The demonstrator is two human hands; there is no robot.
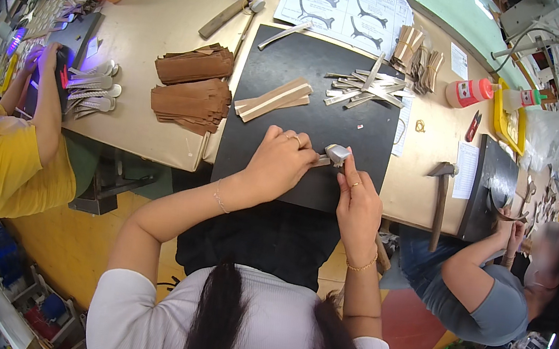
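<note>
Two stacks of flat, brown, leather-like pieces (189,103) lie on the tan-covered table (151,21), left of a black rectangular work mat (237,147). Over the mat's near part, the left hand (282,157) has its fingers bent and pinching a short, narrow, light-brown strip (322,160), mostly hidden by them. The right hand (360,200) grasps a silvery, blunt-ended piece (336,154) between thumb and fingers, against the strip's end; whether it is a hammer's head I cannot tell.

Just ahead of the left hand, overlapping brown-and-cream flat strips (273,100) take up the mat's middle. A loose, crisscrossed heap of pale narrow strips (366,90) crowds its far right, and one separate pale strip (284,36) lies at the far left. Beyond are white printed sheets (345,9) and tan strip bundles (417,58). To the right stand a red-capped pale plastic bottle (468,92) and a yellow plastic tray (521,140); nearer lies a wooden-handled hammer (441,197), beside a co-worker in a grey-blue top (497,305).
</note>
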